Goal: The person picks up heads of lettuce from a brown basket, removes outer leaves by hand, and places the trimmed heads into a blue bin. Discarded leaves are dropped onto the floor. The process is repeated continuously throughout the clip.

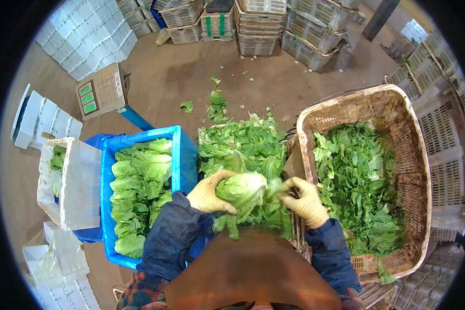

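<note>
A head of romaine lettuce (243,190) lies in my gloved left hand (213,192), its pale cut end turned to the right. My gloved right hand (303,200) is just right of it, thumb and fingers pinching a blurred outer lettuce leaf (274,188). Beneath both hands is a heap of loose lettuce leaves (242,141). To the left, a crate lined with blue plastic film (185,155) holds rows of lettuce heads (139,197). On the right stands a large, dirty plastic crate (412,174) with torn lettuce leaves (356,186) inside.
A weighing scale display (100,93) on a blue post rises beyond the blue-lined crate. A white foam box (81,184) stands far left. White boxes (89,35) and plastic crates (259,42) are stacked at the back. Leaf scraps (217,102) litter the floor.
</note>
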The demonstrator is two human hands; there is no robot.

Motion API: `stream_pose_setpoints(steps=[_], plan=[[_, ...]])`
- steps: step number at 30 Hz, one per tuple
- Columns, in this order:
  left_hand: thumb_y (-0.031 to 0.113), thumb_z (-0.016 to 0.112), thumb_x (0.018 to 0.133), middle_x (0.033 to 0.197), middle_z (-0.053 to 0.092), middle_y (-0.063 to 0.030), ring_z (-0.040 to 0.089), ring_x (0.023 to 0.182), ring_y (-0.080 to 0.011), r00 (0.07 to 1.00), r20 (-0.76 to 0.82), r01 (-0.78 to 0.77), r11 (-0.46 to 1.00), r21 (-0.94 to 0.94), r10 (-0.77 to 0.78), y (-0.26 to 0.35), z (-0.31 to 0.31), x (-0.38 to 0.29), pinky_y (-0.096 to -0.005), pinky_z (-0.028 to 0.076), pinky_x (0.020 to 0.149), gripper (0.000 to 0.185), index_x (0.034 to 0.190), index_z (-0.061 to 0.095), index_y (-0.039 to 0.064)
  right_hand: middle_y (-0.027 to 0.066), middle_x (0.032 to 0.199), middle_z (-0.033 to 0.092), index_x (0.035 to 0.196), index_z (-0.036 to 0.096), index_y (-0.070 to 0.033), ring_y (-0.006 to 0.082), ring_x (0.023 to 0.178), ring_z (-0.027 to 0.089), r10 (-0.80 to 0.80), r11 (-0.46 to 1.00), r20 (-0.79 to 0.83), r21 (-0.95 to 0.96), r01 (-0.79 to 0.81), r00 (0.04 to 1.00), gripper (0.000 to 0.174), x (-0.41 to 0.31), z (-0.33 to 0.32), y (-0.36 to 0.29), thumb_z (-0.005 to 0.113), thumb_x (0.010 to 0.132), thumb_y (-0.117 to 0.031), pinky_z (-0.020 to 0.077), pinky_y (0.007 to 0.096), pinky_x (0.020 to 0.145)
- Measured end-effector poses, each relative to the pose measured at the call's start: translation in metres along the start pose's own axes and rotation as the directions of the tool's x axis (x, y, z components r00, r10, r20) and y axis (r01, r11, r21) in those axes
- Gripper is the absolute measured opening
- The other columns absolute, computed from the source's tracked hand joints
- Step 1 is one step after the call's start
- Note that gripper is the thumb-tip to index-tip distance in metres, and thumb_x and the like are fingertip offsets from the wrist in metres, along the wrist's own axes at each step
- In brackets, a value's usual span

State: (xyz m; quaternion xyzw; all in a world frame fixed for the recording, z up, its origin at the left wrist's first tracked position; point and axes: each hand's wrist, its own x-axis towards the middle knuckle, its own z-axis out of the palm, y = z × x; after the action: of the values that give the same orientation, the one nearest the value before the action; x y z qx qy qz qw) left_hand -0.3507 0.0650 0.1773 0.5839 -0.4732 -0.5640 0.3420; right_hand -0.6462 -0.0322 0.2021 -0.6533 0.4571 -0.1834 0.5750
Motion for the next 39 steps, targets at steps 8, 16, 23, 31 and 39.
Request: stream_pose_setpoints(steps=[8,16,23,31,39], plan=[[0.032,0.098,0.059,0.162,0.038,-0.0172,0.039,0.148,-0.0289,0.963,0.251,-0.157,0.962,0.222,0.1,-0.009,0.021,0.033,-0.0403,0.034,0.121,0.103,0.147,0.052,0.005,0.0102,0.139,0.06,0.158,0.042,-0.011,0.0192,0.121,0.054,-0.039,0.94,0.068,0.341,0.013,0.997,0.092,-0.013,-0.01,0.031,0.089,0.08,-0.027,0.0546,0.0376,0.094],[0.044,0.09,0.071,0.164,0.029,-0.0268,0.03,0.151,-0.0447,0.925,-0.248,-0.178,0.903,0.391,0.289,0.021,0.067,0.03,-0.0497,0.027,0.124,0.122,0.164,0.02,0.007,0.0067,0.107,0.068,0.125,0.061,0.0,0.0169,0.091,0.065,0.128,0.93,-0.301,0.367,-0.009,0.945,0.044,0.017,0.021,0.014,0.08,0.091,-0.019,0.0546,0.0311,0.077],[0.02,0.093,0.066,0.149,0.048,-0.0246,0.052,0.134,-0.0415,0.765,-0.56,-0.051,0.897,0.44,0.318,-0.037,-0.003,-0.103,-0.0487,0.041,0.115,0.109,0.156,0.034,0.004,0.0083,0.133,0.06,0.148,0.052,-0.007,0.0143,0.102,0.061,-0.117,0.853,0.355,0.514,-0.089,0.927,0.068,0.034,0.145,-0.023,0.078,0.085,0.001,0.0541,0.0262,0.084],[0.022,0.096,0.054,0.142,0.053,-0.0138,0.053,0.127,-0.0344,0.738,-0.565,0.368,0.48,0.796,0.37,-0.195,-0.149,-0.156,-0.0489,0.042,0.104,0.113,0.154,0.042,0.013,0.0002,0.113,0.068,0.14,0.062,-0.006,0.0016,0.074,0.049,0.107,0.973,0.217,0.178,-0.147,0.97,0.047,0.047,0.166,-0.005,0.072,0.095,-0.008,0.0425,0.0186,0.065],[0.032,0.068,0.093,0.159,0.039,-0.0155,0.042,0.142,-0.0343,0.851,-0.499,0.409,0.392,0.824,0.163,-0.287,-0.147,-0.128,-0.0539,0.033,0.118,0.077,0.157,0.036,0.005,0.0167,0.129,0.068,0.14,0.06,-0.005,0.0265,0.117,0.066,-0.002,0.947,-0.057,-0.32,-0.017,0.998,0.051,-0.036,0.08,0.036,0.073,0.095,-0.025,0.0519,0.0364,0.101]])
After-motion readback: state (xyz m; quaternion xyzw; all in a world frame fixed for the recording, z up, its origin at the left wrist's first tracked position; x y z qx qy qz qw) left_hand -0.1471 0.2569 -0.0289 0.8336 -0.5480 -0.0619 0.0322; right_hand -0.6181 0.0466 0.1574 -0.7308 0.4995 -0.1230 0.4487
